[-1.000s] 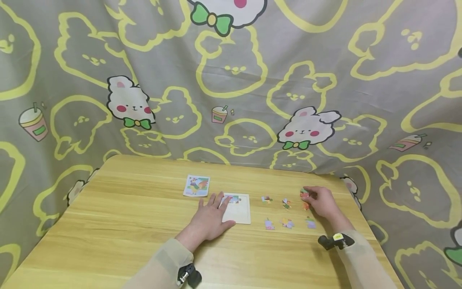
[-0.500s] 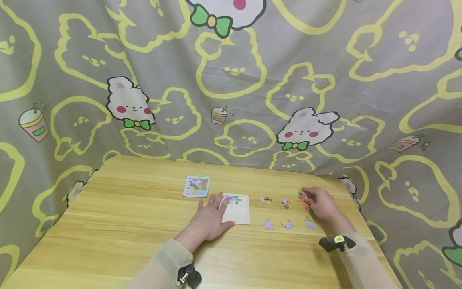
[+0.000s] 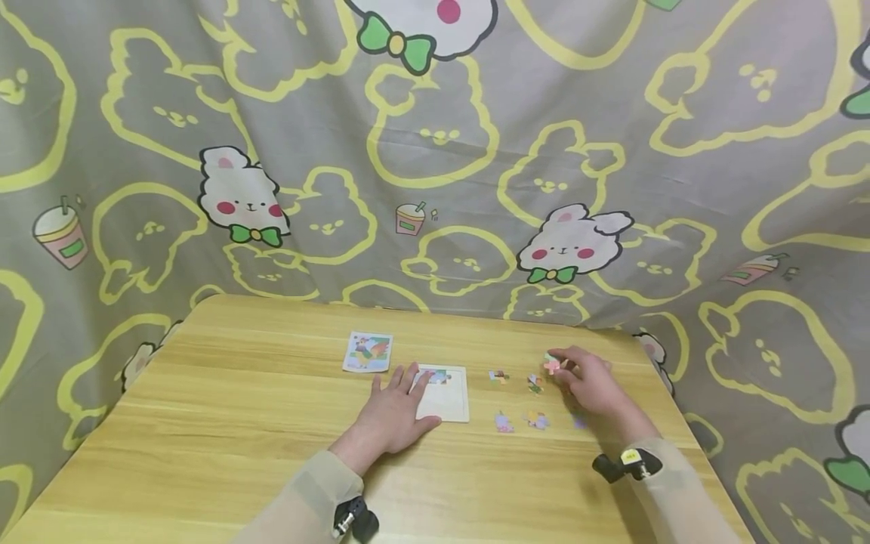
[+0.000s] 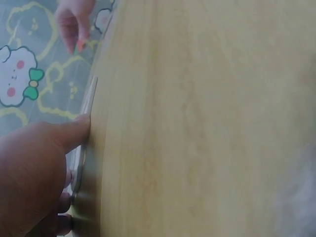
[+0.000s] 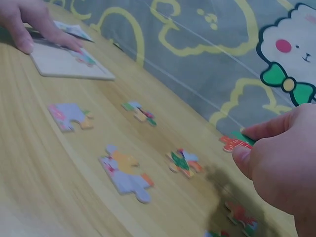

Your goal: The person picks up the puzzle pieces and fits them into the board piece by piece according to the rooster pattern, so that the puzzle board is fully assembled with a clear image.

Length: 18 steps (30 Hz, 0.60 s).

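Observation:
My right hand (image 3: 590, 381) pinches a red and green jigsaw piece (image 5: 234, 143) between thumb and fingers, holding it above the table. My left hand (image 3: 394, 414) lies with fingers spread over the left side of a white puzzle board (image 3: 454, 406). Along the board's top edge, a strip of coloured pieces (image 3: 440, 376) sits inside the frame, partly covered by fingers. Loose pieces lie between the hands, among them a lilac and yellow piece (image 5: 127, 177) and a green and blue piece (image 5: 183, 162). An orange-red piece (image 5: 241, 217) lies in shadow below my right hand.
A picture card (image 3: 368, 352) with a coloured rooster-like image lies behind the left hand. The wooden table (image 3: 238, 423) extends to a patterned curtain (image 3: 462, 204) at its back and sides. Another loose piece (image 5: 70, 117) lies near the board.
My right hand has moved left with the red and green piece, lifting it away from the right-hand column of loose pieces. The left hand stays on the board.

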Motion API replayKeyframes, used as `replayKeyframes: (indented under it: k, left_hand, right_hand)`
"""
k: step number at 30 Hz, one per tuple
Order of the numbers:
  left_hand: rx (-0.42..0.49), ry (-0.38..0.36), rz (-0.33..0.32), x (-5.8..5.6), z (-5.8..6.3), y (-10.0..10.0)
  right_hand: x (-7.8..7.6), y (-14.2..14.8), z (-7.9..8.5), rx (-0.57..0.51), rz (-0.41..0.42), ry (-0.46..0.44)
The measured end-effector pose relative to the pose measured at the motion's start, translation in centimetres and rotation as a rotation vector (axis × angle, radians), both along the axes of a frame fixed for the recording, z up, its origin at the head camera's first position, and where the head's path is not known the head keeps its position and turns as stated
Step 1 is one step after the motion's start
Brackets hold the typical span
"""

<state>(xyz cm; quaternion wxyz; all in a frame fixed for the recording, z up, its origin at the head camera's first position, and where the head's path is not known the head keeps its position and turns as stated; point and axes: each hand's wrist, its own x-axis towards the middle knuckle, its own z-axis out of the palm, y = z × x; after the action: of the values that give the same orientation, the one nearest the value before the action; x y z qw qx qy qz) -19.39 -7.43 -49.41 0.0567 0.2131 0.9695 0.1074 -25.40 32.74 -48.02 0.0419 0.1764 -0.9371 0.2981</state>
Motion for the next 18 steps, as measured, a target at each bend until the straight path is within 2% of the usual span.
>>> replayKeyframes:
  k: [18]
  left_hand:
    - [0.000, -0.002, -0.001, 0.0, -0.1, 0.0]
  right_hand:
    - [0.7, -3.8, 0.9, -0.028, 0.076, 0.046]
